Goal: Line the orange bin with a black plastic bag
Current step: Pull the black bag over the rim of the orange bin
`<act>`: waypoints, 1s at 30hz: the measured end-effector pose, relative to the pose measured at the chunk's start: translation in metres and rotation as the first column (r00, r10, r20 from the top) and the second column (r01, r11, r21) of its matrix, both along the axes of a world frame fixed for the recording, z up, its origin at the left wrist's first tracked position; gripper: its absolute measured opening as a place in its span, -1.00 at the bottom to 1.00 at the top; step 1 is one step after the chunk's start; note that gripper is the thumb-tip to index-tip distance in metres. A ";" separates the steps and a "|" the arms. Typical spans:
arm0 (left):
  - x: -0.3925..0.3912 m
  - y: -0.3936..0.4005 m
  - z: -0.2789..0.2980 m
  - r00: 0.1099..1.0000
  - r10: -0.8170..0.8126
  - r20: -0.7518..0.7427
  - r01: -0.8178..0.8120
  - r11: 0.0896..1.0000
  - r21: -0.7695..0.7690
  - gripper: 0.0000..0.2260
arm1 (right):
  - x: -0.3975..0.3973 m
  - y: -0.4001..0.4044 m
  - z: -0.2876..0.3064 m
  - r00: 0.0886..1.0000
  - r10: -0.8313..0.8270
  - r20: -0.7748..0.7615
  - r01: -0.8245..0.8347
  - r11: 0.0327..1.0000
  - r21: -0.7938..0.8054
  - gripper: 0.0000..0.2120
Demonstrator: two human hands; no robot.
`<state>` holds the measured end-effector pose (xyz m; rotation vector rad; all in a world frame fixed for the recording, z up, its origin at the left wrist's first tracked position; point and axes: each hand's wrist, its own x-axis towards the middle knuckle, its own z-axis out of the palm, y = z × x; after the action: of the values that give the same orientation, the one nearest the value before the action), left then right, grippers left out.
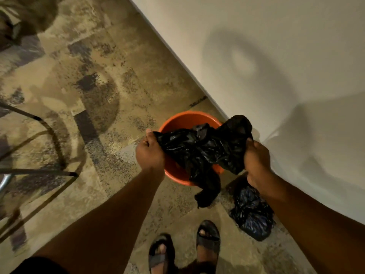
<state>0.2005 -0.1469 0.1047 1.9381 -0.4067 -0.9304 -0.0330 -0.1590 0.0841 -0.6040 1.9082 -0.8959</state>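
A round orange bin (183, 120) stands on the patterned floor close to the white wall. Above its opening hangs a crumpled black plastic bag (199, 149), stretched between both hands and covering the bin's near half. My left hand (150, 150) grips the bag's left edge at the bin's left rim. My right hand (256, 159) is closed on the bag's right side, just past the bin's right rim. One loose end of the bag (207, 192) dangles outside the bin's front wall.
A second bunched black bag (251, 214) lies on the floor by the wall, under my right forearm. My sandalled feet (184, 248) stand just before the bin. A metal chair frame (41, 159) sits at the left. The white wall (276, 56) runs diagonally on the right.
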 end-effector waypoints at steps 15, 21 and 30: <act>0.046 0.032 -0.019 0.892 -0.165 0.422 0.095 0.979 0.182 -0.64 | 0.060 -0.049 0.056 0.933 -0.058 0.354 0.180 0.929 -0.323 -0.71; 0.020 -0.002 0.015 0.625 -0.602 0.497 0.667 0.742 0.060 -0.30 | 0.082 -0.046 0.066 0.949 0.167 0.267 -0.091 0.957 -0.275 -0.60; 0.027 -0.036 0.028 0.567 -0.728 0.385 0.779 0.626 0.036 -0.70 | 0.086 -0.047 0.075 0.468 0.771 -0.431 -0.884 0.418 -0.212 -0.74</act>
<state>0.2278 -0.1827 0.1326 1.7868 -1.5993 -1.0055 0.0528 -0.2056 0.1592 -1.8500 1.2804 -0.5117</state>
